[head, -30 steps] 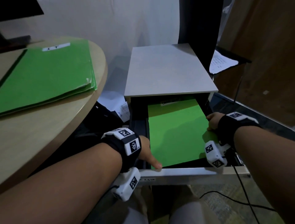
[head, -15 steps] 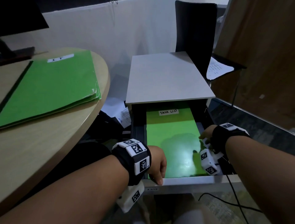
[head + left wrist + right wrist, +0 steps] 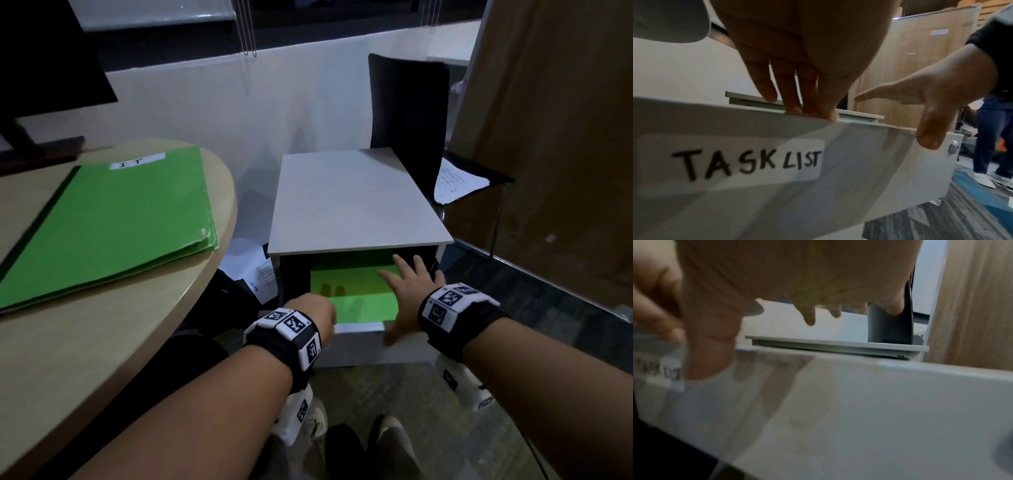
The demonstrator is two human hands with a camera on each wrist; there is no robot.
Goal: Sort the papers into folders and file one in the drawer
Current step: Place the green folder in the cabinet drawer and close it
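Observation:
A green folder (image 3: 356, 299) lies flat inside the part-open drawer of a white cabinet (image 3: 352, 202). A "TASK LIST" label (image 3: 735, 164) is stuck on the white drawer front (image 3: 359, 346). My left hand (image 3: 317, 317) hooks its fingers (image 3: 807, 107) over the top rim of the drawer front. My right hand (image 3: 407, 287) hovers above the drawer's right side with fingers spread and holds nothing. Its thumb (image 3: 929, 133) touches the drawer front (image 3: 859, 162). A second green folder (image 3: 113, 219), labelled "IT", lies on the round wooden table (image 3: 102, 342) at the left.
A black chair (image 3: 407, 109) with a sheet of paper (image 3: 455, 185) on its seat stands behind the cabinet. Loose papers (image 3: 253, 270) lie on the floor between table and cabinet. A monitor (image 3: 51, 61) stands at the table's back. A person's legs (image 3: 990, 138) stand off to the right.
The drawer has slid further into the cabinet, so less of the folder shows. My right hand has lifted off the folder and spread its fingers. My left hand stays on the drawer front.

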